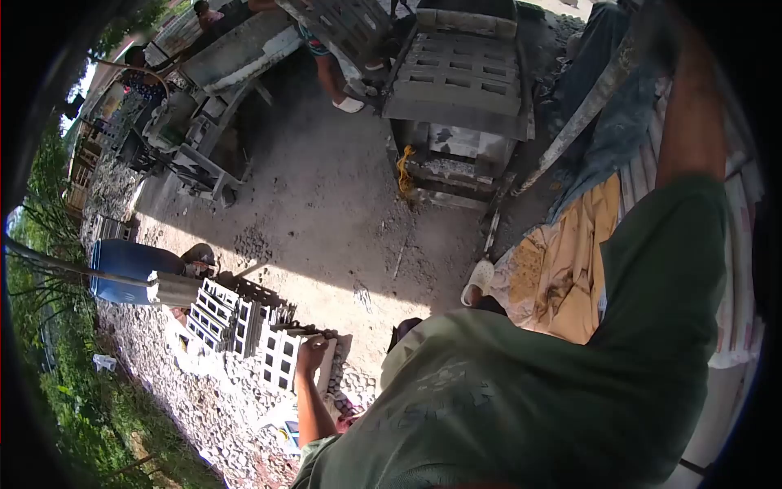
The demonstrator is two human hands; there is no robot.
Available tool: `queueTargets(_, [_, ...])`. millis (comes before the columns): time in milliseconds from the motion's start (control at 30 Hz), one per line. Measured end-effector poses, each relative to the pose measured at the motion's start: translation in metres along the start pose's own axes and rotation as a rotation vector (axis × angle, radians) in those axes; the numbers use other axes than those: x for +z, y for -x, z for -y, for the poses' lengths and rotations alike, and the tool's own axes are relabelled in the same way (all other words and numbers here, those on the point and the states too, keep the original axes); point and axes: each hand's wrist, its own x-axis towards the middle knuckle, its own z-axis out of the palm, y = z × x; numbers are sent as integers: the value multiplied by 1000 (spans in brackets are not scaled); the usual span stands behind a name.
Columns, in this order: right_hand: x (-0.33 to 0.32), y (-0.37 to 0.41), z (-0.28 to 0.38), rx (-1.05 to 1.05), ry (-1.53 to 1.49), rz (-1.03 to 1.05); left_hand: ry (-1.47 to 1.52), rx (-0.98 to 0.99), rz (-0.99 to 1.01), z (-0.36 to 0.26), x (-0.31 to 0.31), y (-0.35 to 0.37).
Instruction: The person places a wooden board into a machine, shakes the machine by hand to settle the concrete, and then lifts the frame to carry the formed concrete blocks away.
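Low on the left, my left hand (311, 355) is closed at the top edge of a pale slotted panel (279, 359) with rows of rectangular holes. The panel stands upright in a leaning stack of similar slotted panels (213, 316). A plain light board (327, 368) is just beside the hand. My right arm reaches up at the far right, and my right hand (656, 39) is dark and blurred near the upper end of a long grey pole (582, 122). Its fingers are hidden, so I cannot make out whether it grips the pole.
Ahead stands a machine or table (456, 106) topped with a slotted slab. A person's leg (330, 77) shows beside another slotted panel (346, 33). A blue barrel (134, 269) lies left; tan sheeting (570, 261) is right. Gravel (220, 407) covers the lower left.
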Motion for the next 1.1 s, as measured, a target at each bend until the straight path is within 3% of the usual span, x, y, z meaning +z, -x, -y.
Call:
queueTargets(33, [-17,51,34,90,-146,-108,-87,-20,-35,14,-4,-10])
queueTargets(67, [-36,85,63,154,-121,-119,-120,235,-144,82,11,-55])
queueTargets(133, [-77,156,99,229,-286,-51,-116,133,-33,11,-1,-27])
queueTargets(200, [-103,240,129,175,-237,-136,-116,466,29,-42,6,-20])
queueTargets(233, [-112,280,144,111,-206,-213,-94,494,146,-90,5,4])
queueTargets(267, [-124,321,155,62,-231,-222,-52,688,210,-120,14,12])
queueTargets(367, [-157,440,188,-70,-357,-118,54,901,446,-236,45,83])
queueTargets(500, [-172,579,229,-189,-246,-79,175,1306,735,-343,132,170])
queueTargets(567, [-193,650,241,-157,-173,-122,79,1223,1049,-358,199,204])
queueTargets(633, [-218,718,255,-33,-136,-95,-196,1172,1243,-321,262,236])
queueTargets(700, [-246,789,275,212,-220,-97,-627,1300,1106,-264,289,259])
queueTargets(767, [-280,862,291,562,-349,-143,-401,1409,948,-171,342,253])
queueTargets(833, [-306,921,297,1110,39,-212,-457,1519,691,-94,380,258])
queueTargets(900, [-310,944,269,1562,521,-97,-515,1526,761,-19,426,244])
queueTargets(933, [-312,972,243,1545,859,309,-525,1482,915,12,442,234])
queueTargets(967, [-309,1026,211,1452,1049,364,-528,1440,1064,32,460,225])
queueTargets(1033, [-292,1097,152,1483,1345,356,-279,1154,1137,60,486,212])
queueTargets(1067, [-299,1126,138,1500,1350,376,-60,1050,1127,81,505,203])
queueTargets(1100, [-309,1158,125,1477,1338,271,-70,1020,1137,94,511,181])
